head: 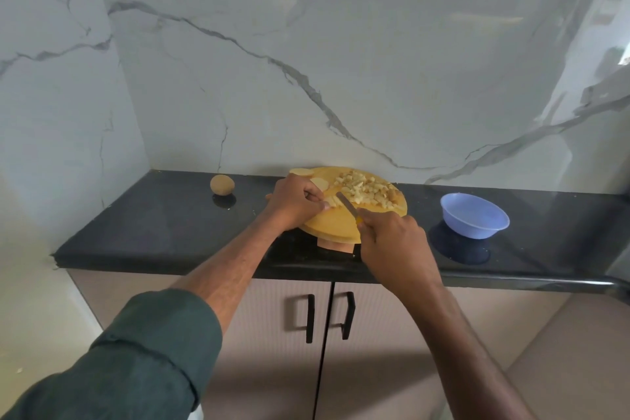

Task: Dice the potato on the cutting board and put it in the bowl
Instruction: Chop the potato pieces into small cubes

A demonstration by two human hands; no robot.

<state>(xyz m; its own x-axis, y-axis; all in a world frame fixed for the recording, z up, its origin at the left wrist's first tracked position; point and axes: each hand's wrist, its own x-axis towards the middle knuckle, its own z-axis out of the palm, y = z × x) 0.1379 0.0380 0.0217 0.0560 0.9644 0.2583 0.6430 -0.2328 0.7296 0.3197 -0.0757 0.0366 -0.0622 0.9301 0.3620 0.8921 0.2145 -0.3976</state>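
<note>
- Dark green sleeve [143, 348] on the left forearm sits closest to the lens, rolled back off the wrist, prob. to keep cloth away from the cutting
- Left hand [295, 203] lies on the near-left part of the round wooden cutting board [327, 225], fingers curled over and pinning a few pale potato strips [332, 203] so they can't slide under the blade; fingertips look tucked back, away from the edge
- Right hand [392, 242] is wrapped round the yellow handle of a small knife [347, 206]; blade angles up-left w/ its tip just beside the left fingers, right at the strips, so I'd judge a crosswise dicing cut is the step in hand
- Pile of diced potato [366, 191] is heaped on the far-right side of the board, out of the working zone
- Two or three uncut round potato slices [308, 177] wait at the board's far-left rim, behind the left hand
- Blue plastic bowl [474, 219] stands on the black countertop [153, 228] right of the board, apart from it, no potato visible inside; transfer not yet done
- Whole unpeeled potato [222, 184] rests on the counter left of the board, near the marble wall
- Est. progress: dicing well past half; slices + strips left, then scoop into bowl
</note>
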